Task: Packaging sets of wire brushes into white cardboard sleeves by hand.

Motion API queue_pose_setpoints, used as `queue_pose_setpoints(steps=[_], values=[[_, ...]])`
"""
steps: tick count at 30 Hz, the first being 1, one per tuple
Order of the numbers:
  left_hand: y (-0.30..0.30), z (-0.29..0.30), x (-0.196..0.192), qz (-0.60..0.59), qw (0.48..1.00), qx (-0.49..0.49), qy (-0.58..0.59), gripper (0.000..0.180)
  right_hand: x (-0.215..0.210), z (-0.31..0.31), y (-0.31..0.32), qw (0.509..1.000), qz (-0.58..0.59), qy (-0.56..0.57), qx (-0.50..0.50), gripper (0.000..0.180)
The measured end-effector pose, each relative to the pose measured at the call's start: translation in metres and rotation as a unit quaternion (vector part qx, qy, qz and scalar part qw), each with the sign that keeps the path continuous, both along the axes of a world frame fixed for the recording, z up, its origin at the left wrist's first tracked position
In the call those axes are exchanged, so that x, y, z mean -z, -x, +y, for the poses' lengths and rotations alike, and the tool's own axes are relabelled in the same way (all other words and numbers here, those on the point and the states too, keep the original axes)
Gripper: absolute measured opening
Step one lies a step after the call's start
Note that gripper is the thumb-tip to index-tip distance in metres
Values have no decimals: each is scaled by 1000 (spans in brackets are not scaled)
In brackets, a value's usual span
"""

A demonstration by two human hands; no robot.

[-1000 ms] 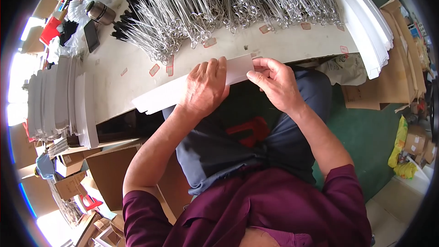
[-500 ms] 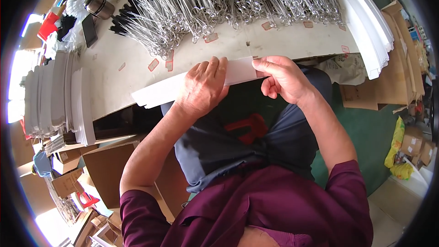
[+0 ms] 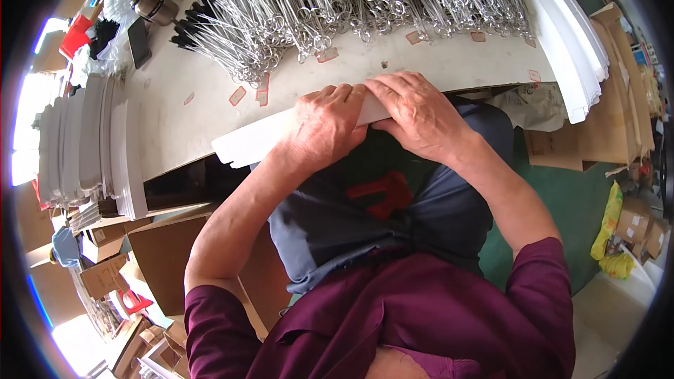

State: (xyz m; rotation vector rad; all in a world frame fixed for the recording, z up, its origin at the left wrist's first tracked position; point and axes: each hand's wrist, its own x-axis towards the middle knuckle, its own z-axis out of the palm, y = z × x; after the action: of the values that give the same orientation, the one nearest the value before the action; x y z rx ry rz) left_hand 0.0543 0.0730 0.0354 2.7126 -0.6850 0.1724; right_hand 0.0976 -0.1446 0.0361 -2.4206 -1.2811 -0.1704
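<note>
At the near edge of the bench (image 3: 210,126), head view: left hand (image 3: 324,126) and right hand (image 3: 414,114) meet on a long white card strip (image 3: 253,142), fingers of both curled and clamped on it. Strip overhangs the bench edge above the lap. Beyond, a heap of metal wire rods with ring ends (image 3: 337,0); stacked white card strips (image 3: 91,140) at left.

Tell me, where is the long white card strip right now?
The white card strip lies along the table's near edge, centre-left, held under both hands.
</note>
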Motion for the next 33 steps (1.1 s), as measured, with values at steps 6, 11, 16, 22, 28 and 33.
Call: queue_pose_setpoints(steps=[6, 11, 16, 22, 28, 33], values=[[4, 11, -7, -36, 999, -22, 22, 62, 1, -10, -10, 1000, -12, -1, -3, 64], [12, 34, -8, 1, 999, -37, -2, 66, 3, -5, -11, 1000, -24, -8, 2, 56], [6, 29, -8, 22, 999, -36, 6, 66, 3, 10, -14, 998, -55, 0, -26, 55], [3, 50, -2, -50, 996, -67, -26, 67, 6, 4, -33, 996, -87, 0, -5, 54], [0, 58, 8, -80, 993, -85, -20, 61, 23, 9, -43, 996, -83, -21, -14, 52], [13, 57, 27, -89, 991, -96, 1, 64, 27, 9, -32, 997, -76, -13, -7, 52]])
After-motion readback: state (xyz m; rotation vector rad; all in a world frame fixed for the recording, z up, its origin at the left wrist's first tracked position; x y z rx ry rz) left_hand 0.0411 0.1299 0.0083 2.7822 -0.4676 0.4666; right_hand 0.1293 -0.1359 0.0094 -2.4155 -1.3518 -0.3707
